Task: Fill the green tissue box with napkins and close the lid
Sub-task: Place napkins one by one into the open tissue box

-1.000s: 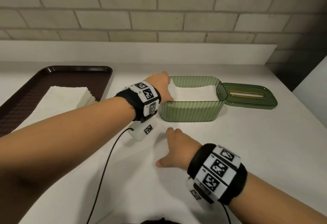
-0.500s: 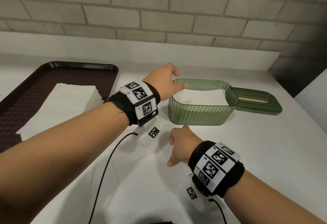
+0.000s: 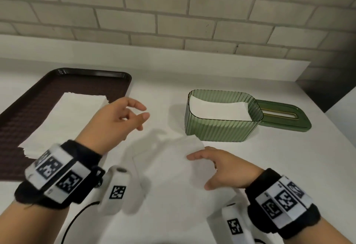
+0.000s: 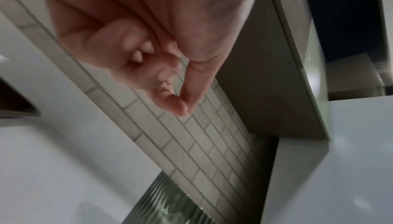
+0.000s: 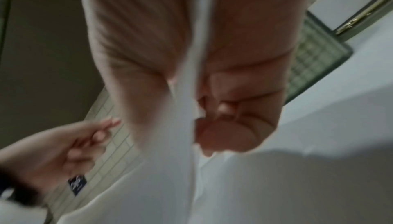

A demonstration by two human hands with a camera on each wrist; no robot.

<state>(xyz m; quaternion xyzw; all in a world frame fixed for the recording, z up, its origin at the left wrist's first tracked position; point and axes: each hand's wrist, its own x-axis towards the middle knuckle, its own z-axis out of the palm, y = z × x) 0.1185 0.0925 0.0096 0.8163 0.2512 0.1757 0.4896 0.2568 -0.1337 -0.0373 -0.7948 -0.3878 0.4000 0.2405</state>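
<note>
Newly lifted napkin (image 3: 173, 159) pinched in right hand (image 3: 227, 166).

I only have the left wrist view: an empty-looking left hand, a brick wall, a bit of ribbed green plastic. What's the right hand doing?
Observer: The right hand pinches a white paper napkin low over the white counter, in front of the box.
Operator: Box open?
Observer: Yes. The ribbed green tissue box is open with folded white napkins inside; its slotted green lid lies on the counter at its right.
Operator: Any supply left?
Observer: A stack of white napkins lies on the dark brown tray, left of the left hand.
</note>
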